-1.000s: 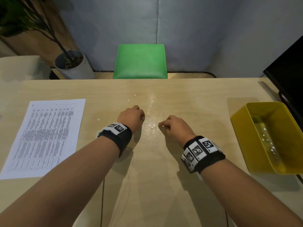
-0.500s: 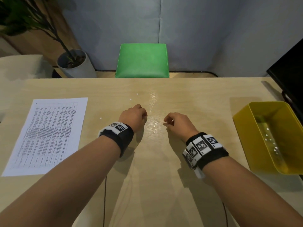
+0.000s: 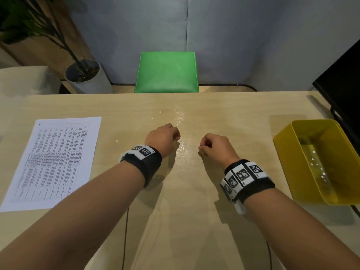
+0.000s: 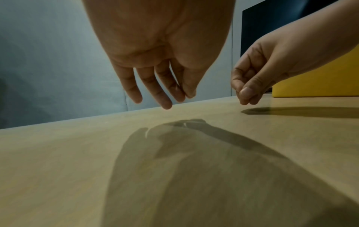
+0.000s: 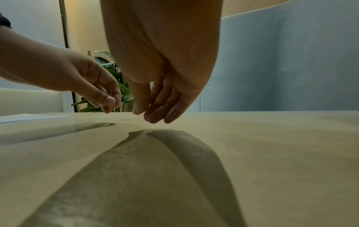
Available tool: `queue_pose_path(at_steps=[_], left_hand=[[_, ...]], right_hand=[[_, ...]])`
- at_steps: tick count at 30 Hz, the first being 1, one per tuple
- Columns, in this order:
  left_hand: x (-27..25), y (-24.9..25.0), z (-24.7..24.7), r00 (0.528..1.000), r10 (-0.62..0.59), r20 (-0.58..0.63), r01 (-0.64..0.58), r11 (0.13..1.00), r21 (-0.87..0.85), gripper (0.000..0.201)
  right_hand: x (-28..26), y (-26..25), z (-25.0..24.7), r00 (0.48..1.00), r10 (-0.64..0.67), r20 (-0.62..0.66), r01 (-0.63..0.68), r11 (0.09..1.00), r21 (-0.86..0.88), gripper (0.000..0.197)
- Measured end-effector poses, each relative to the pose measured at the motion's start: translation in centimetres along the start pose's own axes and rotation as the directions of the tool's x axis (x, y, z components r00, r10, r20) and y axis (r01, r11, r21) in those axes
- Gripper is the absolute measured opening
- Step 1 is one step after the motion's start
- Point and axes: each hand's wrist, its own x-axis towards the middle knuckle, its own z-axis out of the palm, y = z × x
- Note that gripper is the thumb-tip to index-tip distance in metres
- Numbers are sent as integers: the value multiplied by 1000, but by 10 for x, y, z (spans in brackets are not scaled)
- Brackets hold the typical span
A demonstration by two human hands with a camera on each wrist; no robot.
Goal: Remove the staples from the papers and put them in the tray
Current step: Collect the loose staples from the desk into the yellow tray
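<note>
Overhead light puts a glare streak on the tabletop (image 3: pixel 180 121) between my hands, which cast soft shadows toward me. Wrist views are dimmer, grainy, bent at the edges.

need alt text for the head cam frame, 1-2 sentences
Two bare forearms reach over a wooden table, the left hand and right hand loosely curled, side by side at its centre and holding nothing. A printed paper lies at far left, a yellow tray at far right.
</note>
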Motion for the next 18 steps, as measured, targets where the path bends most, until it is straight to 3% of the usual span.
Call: queue_pose_path(at_steps=[5,11,18], left_hand=[[10,41,-11,996,79,-29,-81,994,-69,20],[26,127,-26,969,240,-62,-247,956,-162,20],[32,239,-17,912,410,-18,-406,895,-185,20]], right_hand=[[-6,-2,-31,998,0,-63,1,1000,15,4],[-30,13,-107,981,25,-191,-32,999,-32,9],[-73,65,-186,933,157,-325,-187,981,-61,9]])
